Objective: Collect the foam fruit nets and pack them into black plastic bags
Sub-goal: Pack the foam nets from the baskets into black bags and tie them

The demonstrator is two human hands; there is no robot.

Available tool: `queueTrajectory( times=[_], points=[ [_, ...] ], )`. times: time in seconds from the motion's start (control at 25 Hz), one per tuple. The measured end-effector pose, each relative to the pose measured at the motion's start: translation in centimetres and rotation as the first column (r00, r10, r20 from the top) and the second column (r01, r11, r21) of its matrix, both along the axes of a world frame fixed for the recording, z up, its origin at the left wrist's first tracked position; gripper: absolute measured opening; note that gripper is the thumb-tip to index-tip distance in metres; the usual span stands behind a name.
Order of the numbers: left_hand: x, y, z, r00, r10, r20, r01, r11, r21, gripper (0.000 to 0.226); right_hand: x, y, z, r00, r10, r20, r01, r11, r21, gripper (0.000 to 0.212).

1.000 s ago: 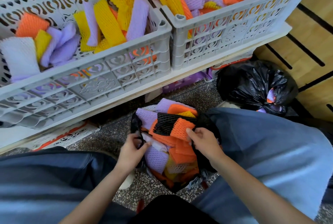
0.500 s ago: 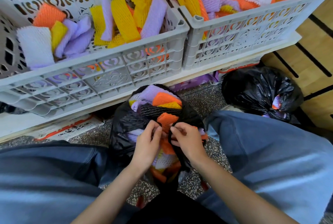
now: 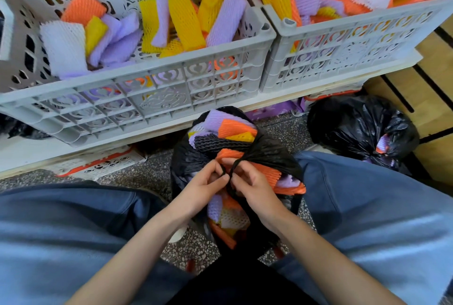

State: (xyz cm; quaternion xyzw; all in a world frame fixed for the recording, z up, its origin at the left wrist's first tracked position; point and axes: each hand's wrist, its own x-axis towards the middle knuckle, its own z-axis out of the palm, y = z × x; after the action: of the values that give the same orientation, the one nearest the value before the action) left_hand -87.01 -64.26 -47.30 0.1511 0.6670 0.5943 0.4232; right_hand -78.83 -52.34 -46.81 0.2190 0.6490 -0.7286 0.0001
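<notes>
Left grip (image 3: 203,190) and right grip (image 3: 256,188) pinch the black bag (image 3: 277,155) by its handles.
I see them fingertip to fingertip, each curled on a twisted handle strip (image 3: 235,166). The bag stands on the floor (image 3: 152,174) between my knees, with orange, purple, yellow and black foam nets (image 3: 234,129) bulging from its mouth. Grey crates (image 3: 157,79) crowd close ahead; a second full bag (image 3: 355,128) sits right.

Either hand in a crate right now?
No: the left hand and right hand both pinch the gathered top of the black bag, down between the knees.
</notes>
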Motion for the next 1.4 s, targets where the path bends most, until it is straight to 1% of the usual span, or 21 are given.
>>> queueTrajectory(
  times=[0.08,0.2,0.36,0.44,0.48,0.56,0.64,0.72,0.84,0.92,1.0,1.04,1.08,1.12,1.16,1.2,1.24,1.28,1.32,1.36,1.4],
  points=[
    [-0.3,-0.3,0.2,0.996,-0.066,-0.058,0.067,0.997,0.028,0.026,0.1,0.4,0.5,0.997,0.067,0.026,-0.065,0.995,-0.075,0.04],
    [-1.0,-0.9,0.6,0.969,-0.175,-0.175,0.182,0.983,0.025,0.022,0.0,0.4,1.1,0.988,0.156,0.019,-0.154,0.985,-0.08,0.045],
    [-1.4,-1.1,1.9,0.964,-0.22,-0.148,0.231,0.971,0.062,0.013,-0.5,-0.5,1.1,0.987,0.148,-0.066,-0.151,0.987,-0.045,0.052],
    [-1.6,-1.5,2.0,0.958,-0.264,-0.115,0.27,0.962,0.042,0.007,-0.7,-0.6,1.2,0.975,0.214,-0.064,-0.216,0.976,-0.016,0.055],
    [-1.8,-1.9,2.0,0.945,-0.307,-0.116,0.309,0.951,0.002,0.001,-0.8,-0.5,1.3,0.962,0.266,-0.062,-0.265,0.964,0.027,0.055],
    [-2.0,-2.9,1.9,0.908,-0.392,-0.15,0.377,0.919,-0.117,0.013,-1.0,0.0,1.4,0.913,0.406,-0.032,-0.394,0.901,0.183,0.052],
    [-1.7,-3.9,1.9,0.907,-0.397,-0.14,0.371,0.911,-0.182,0.022,-1.1,0.7,1.0,0.837,0.541,0.081,-0.521,0.744,0.419,0.042],
    [-1.6,-4.6,2.0,0.927,-0.345,-0.147,0.311,0.926,-0.215,0.023,-1.2,1.2,0.5,0.802,0.567,0.189,-0.557,0.593,0.581,0.029],
    [-1.4,-5.2,2.2,0.969,-0.169,-0.182,0.136,0.974,-0.184,0.021,-0.9,1.3,0.3,0.825,0.505,0.251,-0.528,0.533,0.662,0.026],
    [-0.9,-5.2,2.0,0.998,0.055,-0.017,-0.057,0.99,-0.128,0.029,-0.8,1.4,0.1,0.847,0.477,0.235,-0.493,0.538,0.683,0.03],
    [-0.4,-5.0,1.6,0.949,0.228,0.218,-0.206,0.971,-0.12,0.025,-0.5,1.6,-0.2,0.863,0.458,0.215,-0.462,0.54,0.703,0.032],
    [-0.2,-4.8,1.3,0.919,0.289,0.268,-0.265,0.957,-0.121,0.021,-0.2,1.8,-0.4,0.868,0.454,0.202,-0.445,0.53,0.722,0.031],
    [-0.2,-4.7,1.0,0.908,0.329,0.261,-0.306,0.944,-0.123,0.015,0.2,1.9,-0.7,0.872,0.453,0.187,-0.429,0.523,0.736,0.029],
    [-0.3,-4.7,0.7,0.924,0.332,0.187,-0.312,0.941,-0.13,0.011,0.7,1.9,-1.0,0.879,0.446,0.169,-0.411,0.528,0.743,0.027],
    [-0.3,-4.7,0.3,0.958,0.28,0.055,-0.269,0.952,-0.148,0.014,1.3,2.0,-1.3,0.889,0.432,0.15,-0.389,0.544,0.743,0.025],
    [-0.4,-4.6,-0.3,0.979,0.159,-0.123,-0.181,0.965,-0.192,0.017,1.8,2.1,-1.6,0.902,0.409,0.137,-0.366,0.559,0.744,0.023],
    [-0.2,-4.5,-0.7,0.949,-0.001,-0.315,-0.083,0.963,-0.255,0.018,2.3,2.2,-1.8,0.913,0.387,0.128,-0.345,0.568,0.747,0.022],
    [0.0,-4.3,-1.2,0.847,-0.144,-0.512,-0.037,0.945,-0.325,0.014,2.8,2.2,-2.1,0.919,0.372,0.13,-0.337,0.571,0.749,0.022],
    [0.2,-4.1,-1.7,0.713,-0.246,-0.657,-0.022,0.928,-0.372,0.007,3.1,2.1,-2.2,0.921,0.367,0.134,-0.336,0.57,0.75,0.024],
    [0.2,-4.0,-2.1,0.605,-0.305,-0.736,-0.032,0.913,-0.406,0.011,3.3,1.9,-2.2,0.917,0.373,0.14,-0.343,0.561,0.753,0.027],
    [0.1,-3.9,-2.7,0.559,-0.329,-0.761,-0.054,0.901,-0.429,0.019,3.5,1.7,-2.2,0.91,0.39,0.139,-0.35,0.545,0.762,0.03]
  ],
)
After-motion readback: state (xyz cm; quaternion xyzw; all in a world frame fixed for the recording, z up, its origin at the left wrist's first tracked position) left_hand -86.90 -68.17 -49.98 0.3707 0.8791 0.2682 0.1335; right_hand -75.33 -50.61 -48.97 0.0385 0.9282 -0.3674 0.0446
